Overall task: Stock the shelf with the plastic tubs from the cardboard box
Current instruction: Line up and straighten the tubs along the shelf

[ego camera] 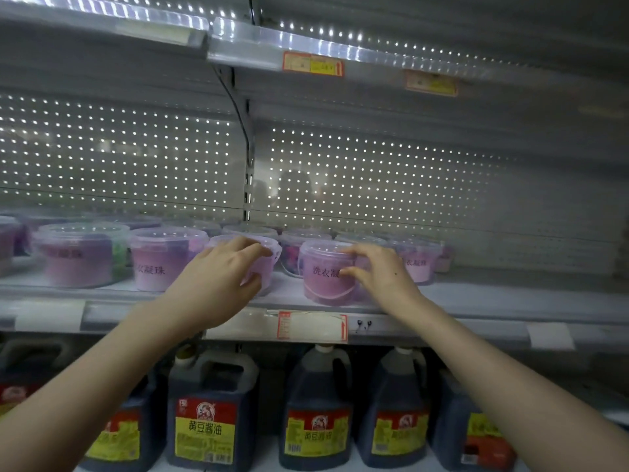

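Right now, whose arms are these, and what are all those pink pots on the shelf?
There is no machine here, just a person. The one picture comes from a camera worn on their head, looking forward and down, so you see their own two arms reaching out. The left hand holds one pink tub. The right hand holds a second pink tub. Both tubs stand near the front of the shelf. Beside and behind them stand more tubs with clear lids. On the level below stand big jugs of dark sauce with red and yellow labels.
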